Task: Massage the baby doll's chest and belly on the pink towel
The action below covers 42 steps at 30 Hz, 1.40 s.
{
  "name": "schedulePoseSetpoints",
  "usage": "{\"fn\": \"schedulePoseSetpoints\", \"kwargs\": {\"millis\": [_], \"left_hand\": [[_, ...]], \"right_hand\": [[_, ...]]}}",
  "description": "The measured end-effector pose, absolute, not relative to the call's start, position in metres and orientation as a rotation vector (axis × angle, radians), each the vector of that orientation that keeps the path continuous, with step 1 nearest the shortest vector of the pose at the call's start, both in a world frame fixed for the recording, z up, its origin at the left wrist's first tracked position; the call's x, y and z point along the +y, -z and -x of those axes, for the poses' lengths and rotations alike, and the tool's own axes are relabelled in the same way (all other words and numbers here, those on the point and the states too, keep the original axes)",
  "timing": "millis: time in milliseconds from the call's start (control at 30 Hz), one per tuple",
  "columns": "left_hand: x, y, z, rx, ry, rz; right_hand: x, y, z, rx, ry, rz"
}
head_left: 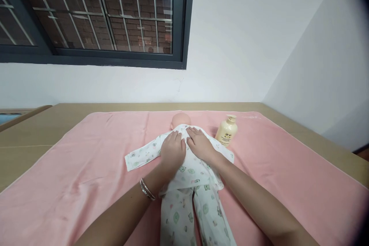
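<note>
A baby doll (181, 119) lies stretched out on a pink sheet, its bare head at the far end; no facial features show. It wears a white printed top (187, 175) with long sleeves and matching trousers (177, 215). My left hand (173, 150) rests on the upper left of the top, fingers laid flat and close together. Opposite it, my right hand (200, 144) lies flat on the upper right of the top, fingers extended. Neither hand grips anything. Two thin bangles (147, 189) circle my left wrist.
A pale yellow bottle (227, 130) stands just right of the doll's shoulder. The pink sheet (95, 161) covers most of a wooden surface (66, 113). Behind are a white wall (230, 46) and a dark-framed window (180, 55) with metal bars.
</note>
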<state>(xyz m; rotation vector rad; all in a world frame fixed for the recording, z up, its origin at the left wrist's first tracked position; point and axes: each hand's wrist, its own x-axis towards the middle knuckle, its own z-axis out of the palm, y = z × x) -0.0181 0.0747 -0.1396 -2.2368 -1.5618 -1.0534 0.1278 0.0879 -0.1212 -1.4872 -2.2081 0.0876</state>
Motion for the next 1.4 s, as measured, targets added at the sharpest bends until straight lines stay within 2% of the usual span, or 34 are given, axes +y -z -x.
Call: {"fn": "schedulePoseSetpoints", "kwargs": {"millis": [233, 500, 700, 1100, 1400], "left_hand": [[0.089, 0.143, 0.023, -1.729, 1.044, 2.398], [0.092, 0.143, 0.023, -1.789, 1.068, 2.446], [0.089, 0.144, 0.022, -1.792, 1.109, 2.425], [0.093, 0.150, 0.025, -1.745, 1.181, 2.404], [0.095, 0.149, 0.026, -1.781, 1.154, 2.397]], "right_hand": [[0.064, 0.108, -0.117, -2.200, 0.091, 1.558], [0.071, 0.116, -0.124, -2.111, -0.061, 1.577], [0.082, 0.130, -0.122, -2.127, -0.053, 1.507], [0.066, 0.136, -0.122, -2.062, 0.197, 1.362], [0.062, 0.139, -0.126, -2.060, 0.205, 1.205]]}}
